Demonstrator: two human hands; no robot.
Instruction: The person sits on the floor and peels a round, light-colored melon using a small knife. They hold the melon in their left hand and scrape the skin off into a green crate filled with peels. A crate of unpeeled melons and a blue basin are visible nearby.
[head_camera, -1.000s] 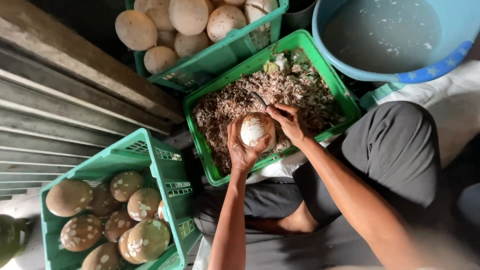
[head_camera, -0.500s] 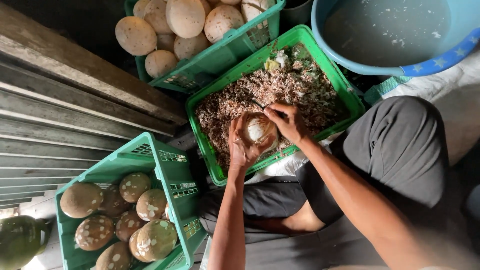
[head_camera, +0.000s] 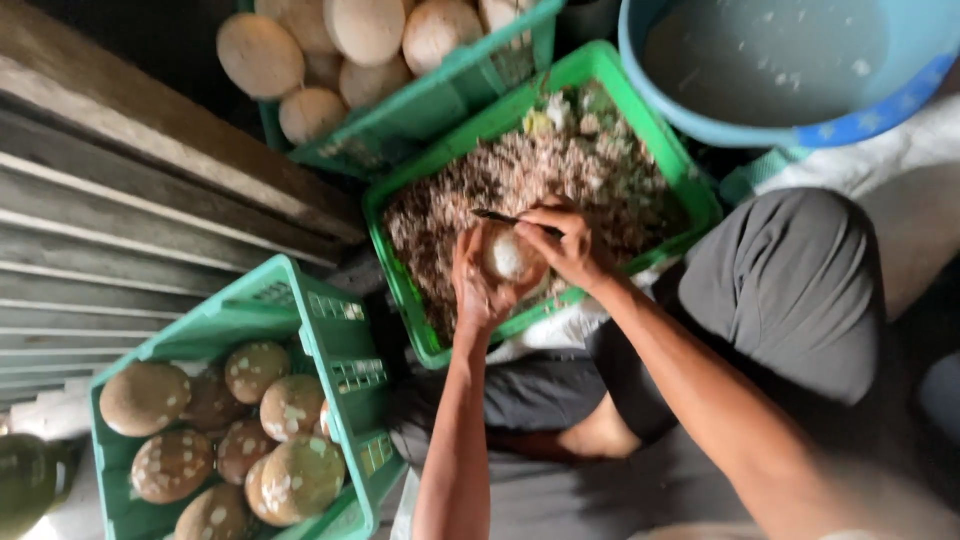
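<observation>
Since 0.5 s ago, your right hand (head_camera: 570, 245) has set the knife (head_camera: 505, 216) across the coconut (head_camera: 507, 255). Your left hand (head_camera: 478, 285) grips it over the shavings crate (head_camera: 690, 180). Step: trimming husk; rotate next.

Both forearms are bare from the elbow down, with no sleeve, glove, watch or ring showing on either. The left hand (head_camera: 478, 285) and the right hand (head_camera: 568, 248) are uncovered, fingers lean and knuckles prominent. Below and to the right of the hands, the person wears dark grey shorts (head_camera: 790, 290) of plain, smooth cloth, stretched over a bent knee; the cloth carries no pattern or marking. A bare lower leg (head_camera: 600, 440) shows beneath the forearms.
</observation>
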